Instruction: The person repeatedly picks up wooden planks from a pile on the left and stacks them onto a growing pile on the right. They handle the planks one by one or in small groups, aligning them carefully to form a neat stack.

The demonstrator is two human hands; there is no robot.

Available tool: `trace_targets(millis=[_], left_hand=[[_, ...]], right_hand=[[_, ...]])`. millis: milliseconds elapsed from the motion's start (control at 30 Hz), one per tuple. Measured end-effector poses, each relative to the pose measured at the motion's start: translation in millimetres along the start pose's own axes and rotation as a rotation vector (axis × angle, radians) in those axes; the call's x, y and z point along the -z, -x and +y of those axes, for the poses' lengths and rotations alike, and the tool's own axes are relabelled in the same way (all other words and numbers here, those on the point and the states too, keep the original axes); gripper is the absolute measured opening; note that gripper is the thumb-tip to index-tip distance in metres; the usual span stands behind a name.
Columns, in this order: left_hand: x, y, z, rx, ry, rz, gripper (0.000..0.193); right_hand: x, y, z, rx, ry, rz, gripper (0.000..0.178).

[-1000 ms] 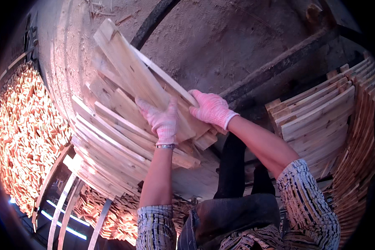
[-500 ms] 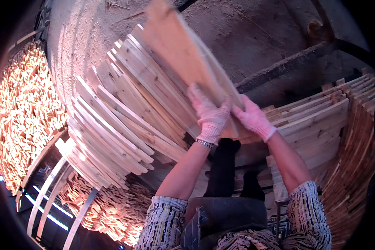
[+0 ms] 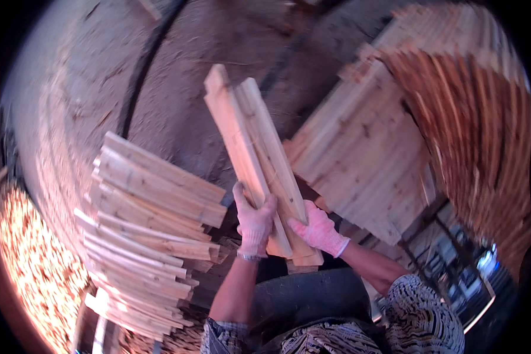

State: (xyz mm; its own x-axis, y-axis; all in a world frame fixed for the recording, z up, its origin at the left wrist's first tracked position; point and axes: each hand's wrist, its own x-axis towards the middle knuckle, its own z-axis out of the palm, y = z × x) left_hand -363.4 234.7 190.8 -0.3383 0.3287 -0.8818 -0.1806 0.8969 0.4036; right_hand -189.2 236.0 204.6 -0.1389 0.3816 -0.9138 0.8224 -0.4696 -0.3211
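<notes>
Several pale wooden boards are held lengthwise in front of me, their far ends pointing away and slightly left. My left hand, in a pinkish knitted glove, grips the left side of this bundle with the thumb on top. On the right side, my gloved right hand is closed round the boards near their close end. A narrow gap runs between the upper boards. The undersides, and most of the fingers beneath, are hidden.
At left lies a layered stack of pale boards with uneven ends. Another board stack stands at right, beside a tall row of reddish-brown boards. A dark bar crosses the dusty floor. Small wood pieces are heaped far left.
My view has turned right, so the left stack sits farther left and the right stack shows more fully. The held boards have come lower and closer, with both hands still on them.
</notes>
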Motion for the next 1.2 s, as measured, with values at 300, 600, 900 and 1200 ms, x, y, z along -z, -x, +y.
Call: trace_targets(millis=[300,600,900,1200], left_hand=[[-130,65,-57,-0.336,0.058,-0.516,0.094],[-304,44,-113,-0.759,-1.042,-0.264,0.114],[-426,1,-148,-0.632,-1.658,0.020,0.144],[-413,-44,-153,-0.657,-1.859,-0.015,0.150]], right_hand=[[39,101,162,-0.166,-0.245,0.359,0.080],[39,158,385,-0.415,-0.323,1.047,0.064],[70,70,576,-0.595,-0.322,0.809,0.072],[157,25,632,-0.459,-0.207,0.854,0.092]])
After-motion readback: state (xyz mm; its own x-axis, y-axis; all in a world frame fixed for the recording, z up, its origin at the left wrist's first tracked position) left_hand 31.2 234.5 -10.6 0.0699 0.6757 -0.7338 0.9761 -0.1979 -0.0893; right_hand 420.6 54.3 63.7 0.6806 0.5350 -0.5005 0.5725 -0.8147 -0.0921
